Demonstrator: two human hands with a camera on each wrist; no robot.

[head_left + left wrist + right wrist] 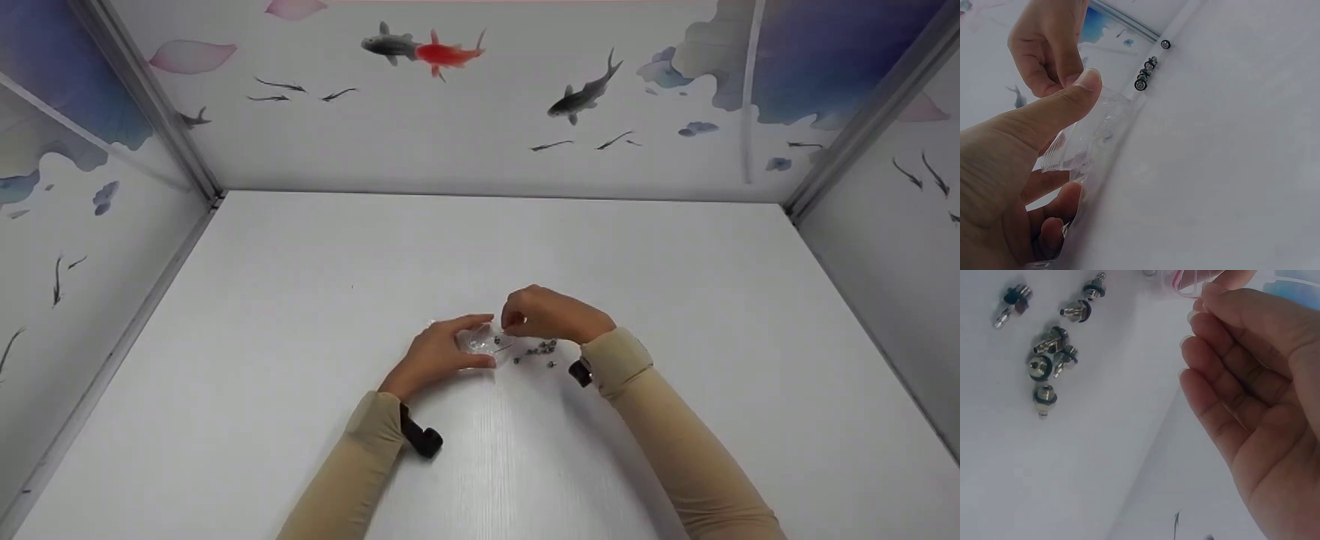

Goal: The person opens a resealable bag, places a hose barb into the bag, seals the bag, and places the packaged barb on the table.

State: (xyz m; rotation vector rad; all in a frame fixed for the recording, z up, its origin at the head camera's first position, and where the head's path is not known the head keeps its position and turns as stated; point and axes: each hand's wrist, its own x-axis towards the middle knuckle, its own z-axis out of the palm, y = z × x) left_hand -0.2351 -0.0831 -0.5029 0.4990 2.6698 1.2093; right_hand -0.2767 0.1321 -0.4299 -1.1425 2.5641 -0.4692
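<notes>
Gripping a clear bag, left hand curled round, right hand pinching its edge.

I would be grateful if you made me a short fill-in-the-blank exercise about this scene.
1. In the right wrist view, the loose metal fittings have rings coloured ____.
2. In the head view, those fittings lie to the ____ of the clear plastic bag.
3. The hand farther from the loose fittings is the person's ____ hand.
4. The table beneath is coloured ____.

Missing words: black; right; left; white.
</notes>
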